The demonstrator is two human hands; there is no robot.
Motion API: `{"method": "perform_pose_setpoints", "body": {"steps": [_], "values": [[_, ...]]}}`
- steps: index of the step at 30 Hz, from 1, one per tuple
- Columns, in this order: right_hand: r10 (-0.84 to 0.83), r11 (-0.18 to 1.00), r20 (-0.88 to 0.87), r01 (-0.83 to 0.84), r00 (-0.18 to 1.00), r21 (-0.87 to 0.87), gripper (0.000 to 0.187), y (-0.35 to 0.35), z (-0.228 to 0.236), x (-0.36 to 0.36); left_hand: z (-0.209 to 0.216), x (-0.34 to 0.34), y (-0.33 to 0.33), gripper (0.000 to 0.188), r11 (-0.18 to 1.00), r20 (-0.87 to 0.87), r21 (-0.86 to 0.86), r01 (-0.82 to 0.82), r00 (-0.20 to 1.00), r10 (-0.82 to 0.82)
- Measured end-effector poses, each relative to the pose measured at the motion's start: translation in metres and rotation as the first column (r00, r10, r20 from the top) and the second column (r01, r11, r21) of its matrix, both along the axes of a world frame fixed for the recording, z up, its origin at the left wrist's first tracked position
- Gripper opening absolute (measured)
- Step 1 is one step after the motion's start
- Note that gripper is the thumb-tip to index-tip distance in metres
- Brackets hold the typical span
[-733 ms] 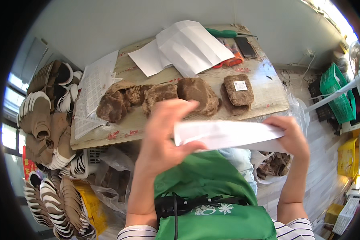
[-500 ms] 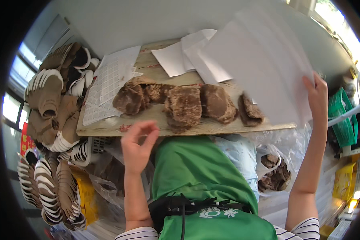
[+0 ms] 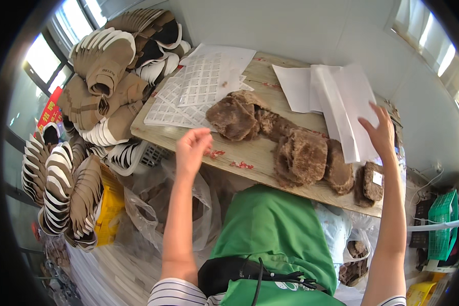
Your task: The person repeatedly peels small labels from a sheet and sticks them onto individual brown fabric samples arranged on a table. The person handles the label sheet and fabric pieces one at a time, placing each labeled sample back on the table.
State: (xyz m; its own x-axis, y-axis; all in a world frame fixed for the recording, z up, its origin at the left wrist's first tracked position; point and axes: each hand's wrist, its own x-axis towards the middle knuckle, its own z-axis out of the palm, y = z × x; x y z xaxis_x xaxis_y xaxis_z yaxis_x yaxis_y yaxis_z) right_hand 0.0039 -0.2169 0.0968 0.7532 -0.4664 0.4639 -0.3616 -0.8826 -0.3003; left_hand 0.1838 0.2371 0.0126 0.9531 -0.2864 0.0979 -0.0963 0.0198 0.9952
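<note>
My left hand [image 3: 193, 150] hovers by the table's left front edge, its fingers pinched together; whatever may be between them is too small to make out. Beyond it lie sheets printed with a grid of small labels [image 3: 203, 76]. Over the table's right side my right hand [image 3: 381, 131] has its thumb and fingers spread, with nothing in them. It is beside white paper sheets [image 3: 336, 102]. Brown furry pieces lie in stacks across the table: one at the left [image 3: 232, 117], one in the middle [image 3: 302, 155]. A small furry piece with a white label [image 3: 372, 187] rests below my right hand.
Brown shoe uppers with white edges [image 3: 107, 61] are piled left of the wooden table [image 3: 260, 158]. More stand by a yellow crate [image 3: 109, 204]. Clear plastic bags [image 3: 158, 204] hang below the table edge. A green basket [image 3: 442, 224] stands at the right.
My right hand has let go of the raised white sheets, which now lie on the table. My left hand's fingers have closed to a pinch. The view has turned toward the left.
</note>
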Motion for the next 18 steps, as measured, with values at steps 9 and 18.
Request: {"method": "perform_pose_setpoints", "body": {"steps": [9, 18], "values": [[0.089, 0.942, -0.072, -0.06, 0.993, 0.329, 0.025, 0.021, -0.056, -0.069, -0.067, 0.212, 0.026, 0.045, 0.563, 0.369, 0.628, -0.537, 0.843, 0.392], [0.02, 0.971, -0.348, 0.066, 0.937, 0.232, 0.028, -0.027, -0.084, -0.044, -0.03, 0.241, -0.016, 0.075, 0.238, 0.191, 0.923, -0.302, 0.898, 0.397]]}}
